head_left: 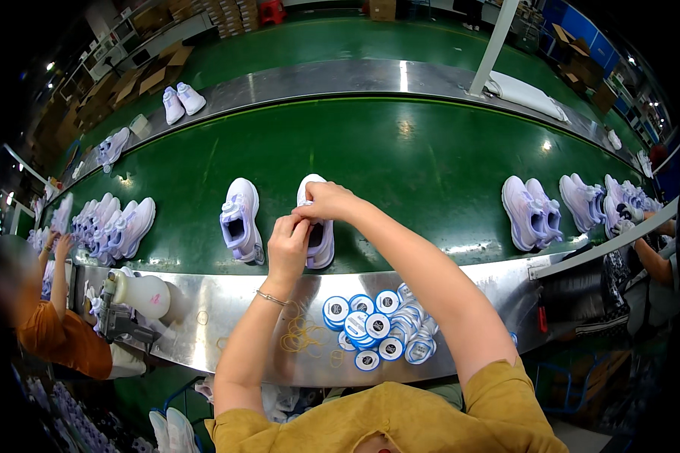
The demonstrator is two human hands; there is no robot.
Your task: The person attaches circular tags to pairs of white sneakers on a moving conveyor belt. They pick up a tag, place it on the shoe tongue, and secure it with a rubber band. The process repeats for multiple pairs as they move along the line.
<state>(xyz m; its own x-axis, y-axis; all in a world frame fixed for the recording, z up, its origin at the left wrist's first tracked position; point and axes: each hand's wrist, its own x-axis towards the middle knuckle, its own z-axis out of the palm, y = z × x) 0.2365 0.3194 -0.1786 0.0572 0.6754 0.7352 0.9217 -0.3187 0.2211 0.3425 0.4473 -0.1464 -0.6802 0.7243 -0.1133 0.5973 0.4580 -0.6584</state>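
Observation:
Two pale lilac sneakers stand side by side on the green conveyor belt. My left hand and my right hand are both on the right sneaker, fingers pinched at its tongue and collar. The left sneaker stands untouched just beside them. On the steel ledge below my arms lies a pile of round blue-and-white stickers and some yellow rubber bands.
More lilac sneakers sit in groups at the belt's left and right, with another pair on the far side. A white bottle lies on the ledge. A person in orange works at left; another person's arm at right.

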